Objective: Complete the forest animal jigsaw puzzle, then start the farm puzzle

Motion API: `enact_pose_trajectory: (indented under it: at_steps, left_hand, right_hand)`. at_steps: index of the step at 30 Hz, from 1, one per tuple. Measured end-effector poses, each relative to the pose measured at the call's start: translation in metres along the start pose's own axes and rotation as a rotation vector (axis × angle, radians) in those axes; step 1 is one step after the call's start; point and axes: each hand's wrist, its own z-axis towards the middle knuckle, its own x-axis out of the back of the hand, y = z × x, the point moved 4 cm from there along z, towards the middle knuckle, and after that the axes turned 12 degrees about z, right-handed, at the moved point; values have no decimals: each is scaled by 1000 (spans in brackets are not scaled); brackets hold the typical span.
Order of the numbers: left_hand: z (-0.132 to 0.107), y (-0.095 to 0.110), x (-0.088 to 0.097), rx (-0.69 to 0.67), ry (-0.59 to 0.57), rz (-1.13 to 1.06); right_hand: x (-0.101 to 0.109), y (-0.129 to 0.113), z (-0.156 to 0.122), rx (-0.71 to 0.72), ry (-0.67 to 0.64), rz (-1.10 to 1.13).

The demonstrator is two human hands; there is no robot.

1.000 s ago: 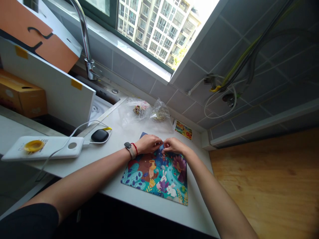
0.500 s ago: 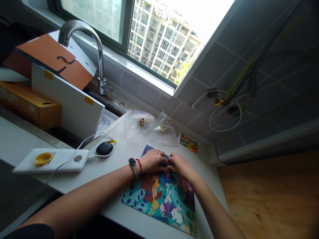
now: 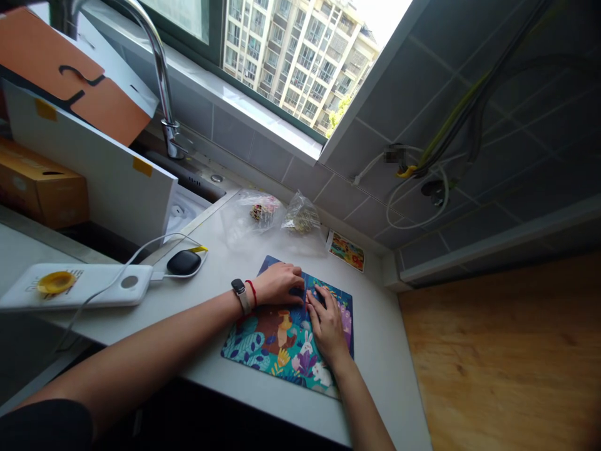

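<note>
A colourful board (image 3: 277, 357) printed with rabbits, a bear-like animal and plants lies flat on the white counter. My left hand (image 3: 280, 285), with a watch and a red string at its wrist, rests on its upper part, fingers curled and pressed together at the fingertips. What those fingertips hold, if anything, is hidden. Beside it, my right hand (image 3: 327, 322) lies on the board's right half with fingers stretched out and a little apart. The fingertips of both hands are close together near the upper middle of the picture.
Two clear plastic bags (image 3: 300, 216) with small things inside lie behind the board, near a small picture card (image 3: 346, 250). To the left are a white power bank (image 3: 103, 285), a black case (image 3: 183, 263) and a cable. Boxes (image 3: 42, 181) stand in the sink by the tap (image 3: 164, 94).
My right hand has gone from curled fingers to a flatter, spread pose, lower on the board. My left hand stays curled in about the same place. The camera view has shifted.
</note>
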Motion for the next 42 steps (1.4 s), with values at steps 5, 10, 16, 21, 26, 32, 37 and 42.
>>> enact_pose_trajectory:
  at_steps: [5, 10, 16, 21, 26, 32, 37, 42]
  left_hand:
    - [-1, 0, 3, -3, -2, -13]
    - [-1, 0, 4, -5, 0, -29]
    - [0, 1, 6, -14, -1, -41]
    - [0, 0, 6, -10, -2, -43]
    - [-1, 1, 8, -5, -3, -36]
    - [-1, 2, 6, 4, 10, -44]
    - [-1, 0, 3, 18, 17, -64]
    - [-3, 1, 6, 43, 1, -49]
  right_hand:
    - [1, -3, 0, -15, 31, 40]
    - [2, -7, -1, -48, 61, 69]
    - [4, -8, 0, -55, 78, 85]
    - [4, -9, 0, -60, 79, 105]
    - [4, -9, 0, -67, 92, 136]
    - [4, -9, 1, -72, 100, 145]
    - [4, -9, 1, -74, 103, 139]
    - [2, -9, 1, -69, 110, 149]
